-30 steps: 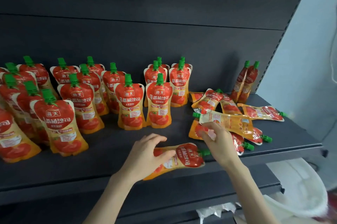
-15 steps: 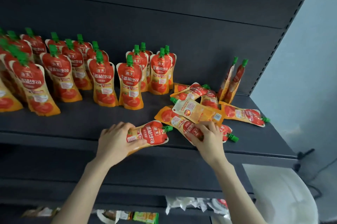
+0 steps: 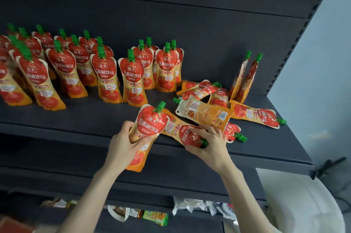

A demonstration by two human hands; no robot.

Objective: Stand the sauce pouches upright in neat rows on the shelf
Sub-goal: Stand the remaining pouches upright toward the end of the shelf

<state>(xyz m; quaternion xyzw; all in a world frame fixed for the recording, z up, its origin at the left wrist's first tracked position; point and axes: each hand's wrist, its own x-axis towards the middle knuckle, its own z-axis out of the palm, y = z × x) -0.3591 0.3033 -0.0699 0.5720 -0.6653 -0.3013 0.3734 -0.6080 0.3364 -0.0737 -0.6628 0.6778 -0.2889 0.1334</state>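
Fingers of the left hand (image 3: 123, 149) curl round a red-and-orange plastic sauce pouch with a green screw cap (image 3: 150, 128), holding it nearly upright, its base hanging below the front edge of the dark grey metal shelf (image 3: 76, 119). Just beside it, the right hand (image 3: 210, 145) grips the cap end of a second such pouch (image 3: 188, 134) lying flat. Beyond the right hand lies a loose heap of pouches (image 3: 203, 113); beyond and left of the left hand, rows of upright pouches (image 3: 102, 73) stand.

We face a dark grey shelf (image 3: 79, 119) with a matching back panel (image 3: 190, 29) and a slotted upright (image 3: 303, 31) at its right edge. Beyond it we see a pale blue-grey wall (image 3: 326, 65), softly and evenly lit.
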